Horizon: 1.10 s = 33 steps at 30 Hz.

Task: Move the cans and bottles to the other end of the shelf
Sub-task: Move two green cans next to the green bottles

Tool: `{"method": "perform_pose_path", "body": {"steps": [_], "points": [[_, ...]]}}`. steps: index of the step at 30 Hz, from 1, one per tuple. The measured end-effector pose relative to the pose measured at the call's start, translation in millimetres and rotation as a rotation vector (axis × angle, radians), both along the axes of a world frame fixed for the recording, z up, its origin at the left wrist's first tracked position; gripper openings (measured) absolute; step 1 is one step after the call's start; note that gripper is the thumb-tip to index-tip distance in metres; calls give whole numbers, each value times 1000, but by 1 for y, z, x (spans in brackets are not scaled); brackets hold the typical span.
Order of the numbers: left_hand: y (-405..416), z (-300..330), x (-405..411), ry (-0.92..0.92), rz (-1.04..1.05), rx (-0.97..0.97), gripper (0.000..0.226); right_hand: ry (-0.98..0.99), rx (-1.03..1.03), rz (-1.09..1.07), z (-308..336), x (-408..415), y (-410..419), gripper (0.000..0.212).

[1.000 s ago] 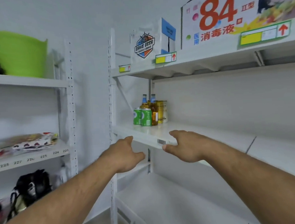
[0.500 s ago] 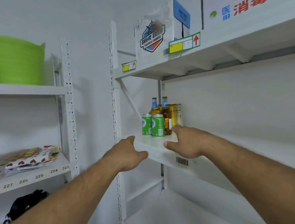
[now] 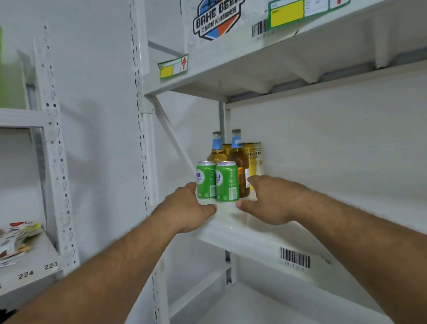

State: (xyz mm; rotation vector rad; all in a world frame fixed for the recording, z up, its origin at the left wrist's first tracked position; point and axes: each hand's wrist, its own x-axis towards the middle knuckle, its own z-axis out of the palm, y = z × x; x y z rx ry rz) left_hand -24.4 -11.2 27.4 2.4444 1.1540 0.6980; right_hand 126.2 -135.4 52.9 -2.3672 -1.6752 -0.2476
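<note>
Here, the cans and bottles stand as one tight cluster at the left end of the middle shelf (image 3: 269, 236), hard against the corner upright: two green cans (image 3: 216, 182) side by side at the front edge, two amber bottles (image 3: 236, 160) with blue neck labels directly behind them, and two yellow cans (image 3: 254, 158) at the rear, nearest the back wall. We judge the task as not yet begun in effect: every item sits at the starting end, and the long run of shelf to the right carries none of them, so all six remain to be moved. Each item stands upright, its long axis vertical, with bottle necks and can tops pointing up; the green cans turn their printed labels toward us. Our left hand (image 3: 185, 212) sits at the outer side of the left green can, fingers extended toward it and thumb below; contact looks likely, but we cannot tell whether a grip is closed. Our right hand (image 3: 269, 201) sits just right of the right green can and in front of the right bottle, fingers loosely curled and thumb pointing at the can base; it visibly holds nothing. Above, the upper shelf (image 3: 225, 68) carries a beer carton (image 3: 218, 10).
</note>
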Motion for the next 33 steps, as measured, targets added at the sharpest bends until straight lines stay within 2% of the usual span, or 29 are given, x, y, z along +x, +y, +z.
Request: {"method": "perform_pose_path", "body": {"steps": [11,14,17,22,26,31,33], "points": [[131,-7,30,-110,-167,-88,80,67,138,-149,-8,16,109,43],[153,-12,42,-196,-268,-143,67,119,217,-209,-11,16,125,41],[173,-15,55,-263,-331,-199,53,184,329,-259,-13,16,143,34],[201,-19,75,-375,-378,-268,60,348,500,-295,-11,17,168,29],[210,-23,82,-392,-428,-290,41,504,612,-326,-13,20,179,20],[218,-23,89,-397,-450,-352,51,624,694,-341,-15,22,184,21],[220,-22,90,-412,-462,-392,47,636,719,-358,-17,23,185,23]]}}
